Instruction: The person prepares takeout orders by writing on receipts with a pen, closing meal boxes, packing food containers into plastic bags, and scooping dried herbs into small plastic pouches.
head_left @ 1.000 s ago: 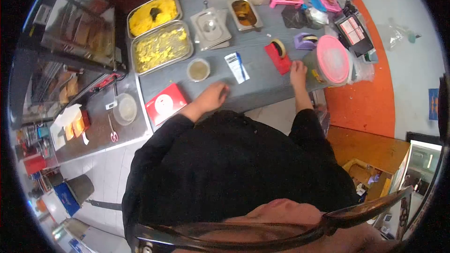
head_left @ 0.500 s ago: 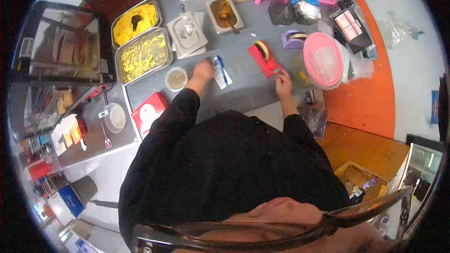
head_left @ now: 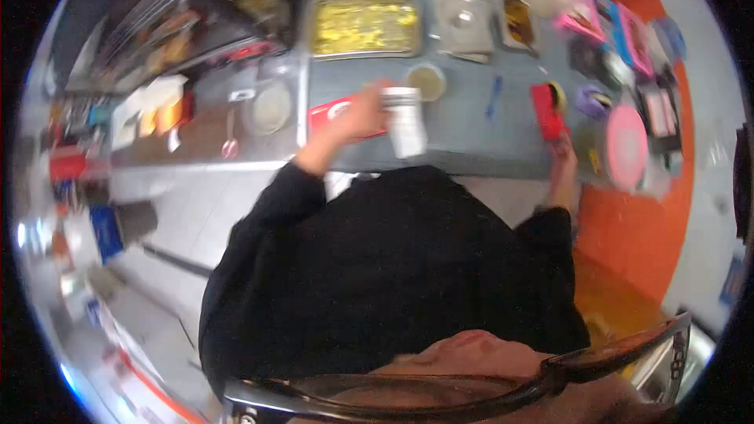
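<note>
My left hand (head_left: 364, 116) is closed on a white paper slip (head_left: 406, 127) with dark print along its top, held up over the table's near side. Behind that hand lies a red box (head_left: 323, 114), partly covered. A round lidded tub (head_left: 426, 82) of something brownish stands just beyond the slip. To its right a blue pen (head_left: 494, 97) rests on the grey table. My right hand (head_left: 562, 151) is at the near end of a red tape dispenser (head_left: 544, 108) with its roll in place. Those fingers look pinched together, but blur hides what is between them.
Two metal trays of yellow food (head_left: 365, 25) stand at the far left. Steel lids (head_left: 463, 23) and a small steel pan (head_left: 518, 22) are beside them. A purple dispenser (head_left: 593, 100) and a pink-lidded tub (head_left: 626, 145) stand at the right. Scissors (head_left: 229, 137) lie on the left surface.
The view has swung left. My left hand has lifted the paper slip off the table and brought it left, leaving the pen behind. My right hand has stayed at the red dispenser.
</note>
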Tool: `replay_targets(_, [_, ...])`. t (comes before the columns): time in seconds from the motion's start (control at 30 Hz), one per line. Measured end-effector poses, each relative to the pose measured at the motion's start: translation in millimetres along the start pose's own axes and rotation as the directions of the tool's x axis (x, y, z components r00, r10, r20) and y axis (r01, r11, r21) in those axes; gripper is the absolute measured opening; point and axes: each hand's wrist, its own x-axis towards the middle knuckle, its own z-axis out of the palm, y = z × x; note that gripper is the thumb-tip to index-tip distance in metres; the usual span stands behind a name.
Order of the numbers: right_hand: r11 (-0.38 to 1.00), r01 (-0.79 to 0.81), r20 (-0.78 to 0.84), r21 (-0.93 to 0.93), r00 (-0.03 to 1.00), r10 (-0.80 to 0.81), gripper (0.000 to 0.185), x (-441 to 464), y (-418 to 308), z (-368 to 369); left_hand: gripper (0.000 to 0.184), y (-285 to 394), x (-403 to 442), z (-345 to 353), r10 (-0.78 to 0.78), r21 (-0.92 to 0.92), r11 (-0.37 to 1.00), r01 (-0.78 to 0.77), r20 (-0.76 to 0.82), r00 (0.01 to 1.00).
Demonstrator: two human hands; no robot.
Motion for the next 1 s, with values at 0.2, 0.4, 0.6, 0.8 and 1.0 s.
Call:
replay_targets(0.2, [0.784,-0.106,-0.227,-0.611,0.973,-0.045,0.039,-1,1,1,0.056,-121,-40,-37,-0.063,0.269,0.953,0.140,-0.274,0.960])
replay_targets(0.4, [0.820,-0.147,-0.558,-0.553,0.797,-0.234,0.026,22,19,19,0.040,-131,-56,-21,0.390,0.663,0.747,-0.045,-0.383,0.838])
replay_targets(0.6, [0.746,-0.142,0.102,0.651,0.990,0.100,0.015,-81,-25,135,0.058,-136,-73,-36,0.367,0.639,0.752,-0.161,-0.203,0.908])
replay_targets(0.8, [0.800,-0.450,0.718,-0.396,0.391,0.575,0.018,-140,32,364,0.073,-154,-76,-32,0.308,0.503,0.855,-0.126,-0.297,0.904])
replay_targets(1.0, [0.300,0.773,0.712,-0.559,0.262,0.652,0.045,-118,116,496,0.064,-181,-72,-25,0.318,0.416,0.894,-0.166,-0.329,0.889])
